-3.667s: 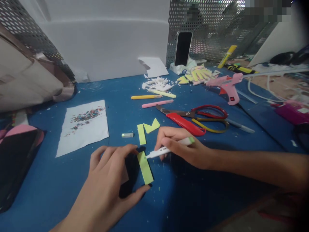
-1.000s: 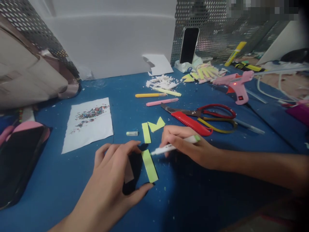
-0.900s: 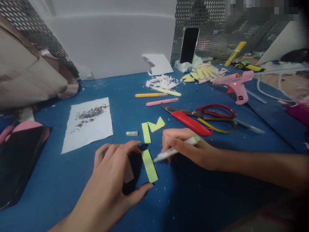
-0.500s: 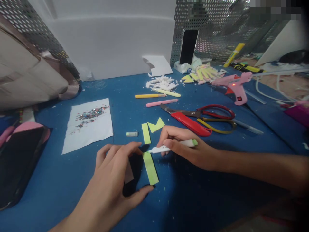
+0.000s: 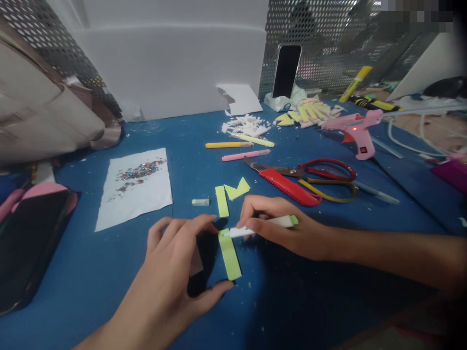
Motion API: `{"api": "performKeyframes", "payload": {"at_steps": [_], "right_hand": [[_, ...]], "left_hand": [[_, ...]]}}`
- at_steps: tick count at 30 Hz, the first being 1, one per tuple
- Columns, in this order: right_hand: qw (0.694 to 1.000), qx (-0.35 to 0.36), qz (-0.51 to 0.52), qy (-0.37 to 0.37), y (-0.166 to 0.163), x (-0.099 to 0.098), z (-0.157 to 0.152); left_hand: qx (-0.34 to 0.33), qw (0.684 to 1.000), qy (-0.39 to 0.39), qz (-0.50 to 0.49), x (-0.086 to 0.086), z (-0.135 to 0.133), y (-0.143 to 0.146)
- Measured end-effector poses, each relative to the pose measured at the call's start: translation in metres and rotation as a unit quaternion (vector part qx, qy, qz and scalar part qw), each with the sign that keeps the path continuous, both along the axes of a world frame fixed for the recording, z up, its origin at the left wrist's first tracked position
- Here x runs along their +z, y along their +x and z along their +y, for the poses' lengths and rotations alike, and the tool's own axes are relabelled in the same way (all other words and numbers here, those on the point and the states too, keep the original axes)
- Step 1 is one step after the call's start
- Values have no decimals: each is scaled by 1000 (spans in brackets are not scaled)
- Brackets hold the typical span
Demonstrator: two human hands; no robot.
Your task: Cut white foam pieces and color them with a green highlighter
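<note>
My left hand [image 5: 171, 272] arches over a dark block, index finger and thumb pinning a green strip [image 5: 229, 253] against its right side on the blue table [image 5: 109, 272]. My right hand [image 5: 280, 226] grips a white marker with a green end [image 5: 262, 226]; its tip touches the top of that strip. Just beyond lie a second green strip [image 5: 222, 201], a green zigzag piece [image 5: 237, 188] and a small pale cap [image 5: 200, 201].
Red utility knife [image 5: 288, 186], red scissors [image 5: 314, 170] and yellow-handled scissors lie right of centre. A pink glue gun [image 5: 355, 129], pink and yellow sticks, white scraps, a propped phone [image 5: 286, 70] and glitter on white paper [image 5: 134, 187] surround them. A dark tablet [image 5: 29, 243] sits left.
The marker tip swept down along the strip's right edge, then came back up to its top end. My left hand kept holding the block and strip.
</note>
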State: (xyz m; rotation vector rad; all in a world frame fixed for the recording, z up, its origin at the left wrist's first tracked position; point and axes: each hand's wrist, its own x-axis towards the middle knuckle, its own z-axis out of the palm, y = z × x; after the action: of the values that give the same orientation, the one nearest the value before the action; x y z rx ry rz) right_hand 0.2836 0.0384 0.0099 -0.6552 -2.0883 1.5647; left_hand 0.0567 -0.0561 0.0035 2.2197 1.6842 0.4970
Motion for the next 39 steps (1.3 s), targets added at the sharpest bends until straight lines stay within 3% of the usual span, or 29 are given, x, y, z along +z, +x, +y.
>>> {"api": "performKeyframes", "payload": {"at_steps": [10, 15, 39], "right_hand": [[1000, 13, 4, -21, 1, 0, 0], [999, -23, 21, -10, -2, 2, 0], [999, 25, 9, -25, 2, 0, 0]], "left_hand": [[7, 1000, 8, 1, -2, -2, -1], [11, 1000, 20, -2, -2, 0, 0], [8, 1000, 20, -2, -2, 1, 0]]}}
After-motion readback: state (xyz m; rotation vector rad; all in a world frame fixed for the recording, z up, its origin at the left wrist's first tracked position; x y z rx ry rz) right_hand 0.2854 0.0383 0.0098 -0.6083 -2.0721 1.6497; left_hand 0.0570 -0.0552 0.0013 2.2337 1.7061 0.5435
